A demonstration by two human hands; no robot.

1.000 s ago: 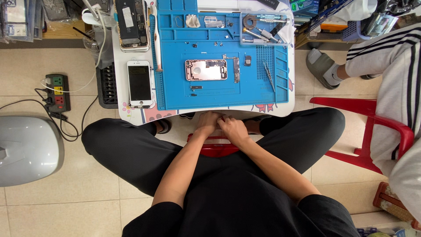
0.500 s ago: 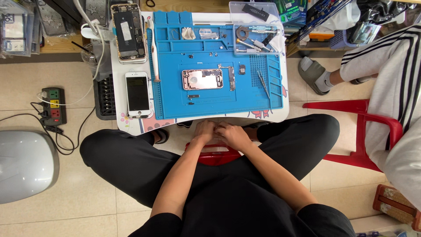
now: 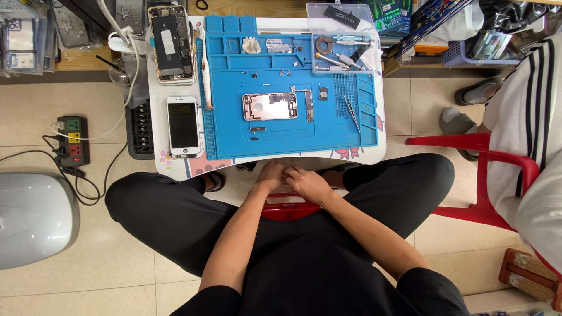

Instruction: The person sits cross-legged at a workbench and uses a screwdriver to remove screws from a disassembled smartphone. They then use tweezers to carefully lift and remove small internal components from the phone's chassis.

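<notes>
My left hand [image 3: 270,175] and my right hand [image 3: 307,182] rest together just below the front edge of a small white table [image 3: 175,167], over a red stool [image 3: 287,208] between my knees. Their fingers are curled and touch each other; I see nothing in them. On the table lies a blue work mat [image 3: 293,143]. An opened pink phone casing [image 3: 270,107] sits at its middle, with small loose parts and thin tweezers [image 3: 351,114] beside it. A white phone with a dark screen [image 3: 183,125] lies left of the mat.
Another opened phone [image 3: 171,44] lies at the table's far left corner. A clear box of tools [image 3: 342,47] stands at the back right. On the floor are a power strip [image 3: 73,140] with cables and a grey rounded object [image 3: 29,219]. A person in striped clothes [image 3: 527,117] sits on a red chair [image 3: 480,175] at the right.
The view has shifted, so the table sits lower and nearer in the frame. My hands stay together at the table's front edge.
</notes>
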